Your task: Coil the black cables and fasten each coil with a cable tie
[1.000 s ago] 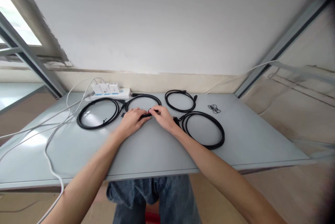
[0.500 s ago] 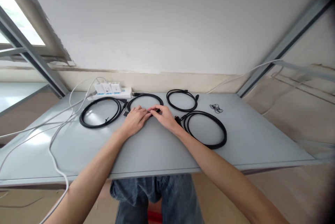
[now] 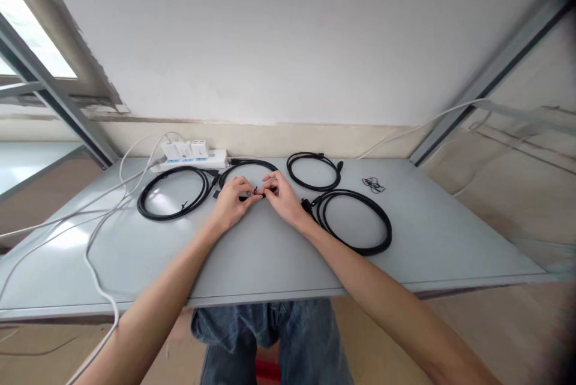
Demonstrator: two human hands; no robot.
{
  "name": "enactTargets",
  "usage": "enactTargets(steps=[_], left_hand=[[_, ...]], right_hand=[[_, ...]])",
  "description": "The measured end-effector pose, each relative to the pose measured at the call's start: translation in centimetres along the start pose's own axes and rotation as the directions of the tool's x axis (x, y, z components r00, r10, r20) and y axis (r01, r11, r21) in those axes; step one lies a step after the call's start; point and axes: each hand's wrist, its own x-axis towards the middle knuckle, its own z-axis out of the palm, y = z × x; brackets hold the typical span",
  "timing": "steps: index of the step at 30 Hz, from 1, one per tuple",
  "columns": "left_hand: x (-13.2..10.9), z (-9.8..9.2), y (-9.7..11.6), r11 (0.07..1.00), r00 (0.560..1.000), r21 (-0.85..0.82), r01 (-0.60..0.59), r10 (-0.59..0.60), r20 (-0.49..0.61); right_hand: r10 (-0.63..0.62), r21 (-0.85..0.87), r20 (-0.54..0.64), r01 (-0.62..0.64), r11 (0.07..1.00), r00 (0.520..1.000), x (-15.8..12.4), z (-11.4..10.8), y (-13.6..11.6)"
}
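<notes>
More arched than before, left grip and right grip pinch the coiled black cable, its loop beyond them.

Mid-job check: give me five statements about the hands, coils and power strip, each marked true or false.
1. The left hand and right hand both touch the middle coil. True.
2. The power strip stands near the wall. True.
3. The left hand holds the power strip. False: it is at the middle coil.
4. The black tangle lies farther back than the front-right coil. True.
5. The black tangle lies left of the power strip. False: it lies to the right.
</notes>
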Motion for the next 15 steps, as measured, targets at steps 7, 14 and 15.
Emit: enactTargets(steps=[7,14,15], left_hand=[[0.08,0.0,0.18,0.98,0.994,-0.188,0.069,-0.084,-0.074],[-0.16,-0.06,0.76,0.987,0.992,-0.162,0.025,-0.044,-0.116],[-0.16,-0.05,0.9,0.988,0.991,-0.154,0.006,-0.026,-0.129]], right_hand=[[-0.045,-0.102,0.076,0.053,0.993,0.996,-0.03,0.01,-0.05],[-0.057,-0.233,0.169,0.096,0.968,0.984,0.09,-0.43,-0.34],[-0.052,-0.206,0.161,0.086,0.975,0.985,0.13,-0.44,-0.21]])
